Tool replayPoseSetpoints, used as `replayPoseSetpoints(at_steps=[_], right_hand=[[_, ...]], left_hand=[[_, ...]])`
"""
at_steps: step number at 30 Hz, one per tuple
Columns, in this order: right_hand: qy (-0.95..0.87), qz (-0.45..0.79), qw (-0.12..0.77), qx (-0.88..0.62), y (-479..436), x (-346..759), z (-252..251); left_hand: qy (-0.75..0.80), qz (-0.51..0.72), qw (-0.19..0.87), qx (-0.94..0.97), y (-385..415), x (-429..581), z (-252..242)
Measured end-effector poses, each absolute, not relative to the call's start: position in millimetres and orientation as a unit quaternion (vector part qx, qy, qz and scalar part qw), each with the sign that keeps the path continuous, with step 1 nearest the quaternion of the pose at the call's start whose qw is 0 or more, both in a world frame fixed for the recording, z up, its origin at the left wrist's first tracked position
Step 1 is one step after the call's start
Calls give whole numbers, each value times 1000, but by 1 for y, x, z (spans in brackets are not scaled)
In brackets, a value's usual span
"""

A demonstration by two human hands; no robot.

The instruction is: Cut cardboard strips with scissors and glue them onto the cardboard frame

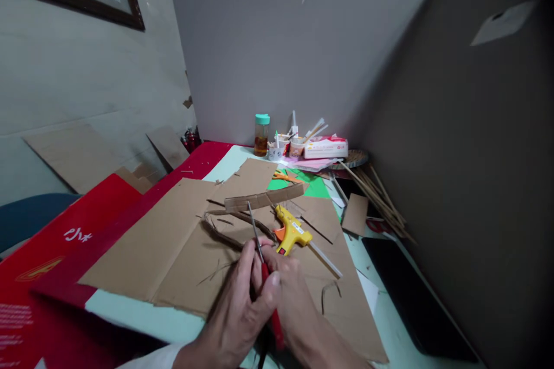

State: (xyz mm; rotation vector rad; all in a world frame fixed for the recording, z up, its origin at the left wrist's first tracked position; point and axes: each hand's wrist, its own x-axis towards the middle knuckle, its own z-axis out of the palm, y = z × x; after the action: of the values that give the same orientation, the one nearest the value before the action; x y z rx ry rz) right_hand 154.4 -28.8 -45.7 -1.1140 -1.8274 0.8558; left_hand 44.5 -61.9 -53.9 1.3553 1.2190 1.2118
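My left hand (pixel 236 305) and my right hand (pixel 289 285) are closed together over the cardboard, low in the view. Between them is a red-handled tool (pixel 275 323) with a narrow metal point aimed away from me; its exact kind is unclear. My left thumb lies across its handle, and my right fingers are partly hidden. Just beyond my fingers, a dark brown bent strip (pixel 223 236) forms a loop on the cardboard sheet (pixel 182 248). Farther off lies a curved cardboard strip (pixel 264 198). A yellow glue gun (pixel 291 229) with a clear glue stick rests close to my right hand.
At the back stand a bottle with a teal lid (pixel 261 135), paper cups (pixel 296 148) and a tissue pack (pixel 326 147). Thin sticks (pixel 381 199) and a black flat panel (pixel 415 300) lie on the right. Grey boards (pixel 303 52) enclose the back and right sides.
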Motion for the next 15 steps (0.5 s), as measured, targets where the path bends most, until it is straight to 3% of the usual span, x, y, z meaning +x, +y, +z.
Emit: replayPoseSetpoints(at_steps=[4, 8, 15], right_hand=[[-745, 314, 408, -424, -31, 155, -41], [-752, 284, 410, -430, -36, 154, -35], [-759, 306, 383, -429, -33, 157, -29]], left_hand=[[455, 503, 535, 503, -52, 25, -32], [462, 589, 479, 457, -30, -3, -6], [455, 552, 389, 580, 6, -16, 19]])
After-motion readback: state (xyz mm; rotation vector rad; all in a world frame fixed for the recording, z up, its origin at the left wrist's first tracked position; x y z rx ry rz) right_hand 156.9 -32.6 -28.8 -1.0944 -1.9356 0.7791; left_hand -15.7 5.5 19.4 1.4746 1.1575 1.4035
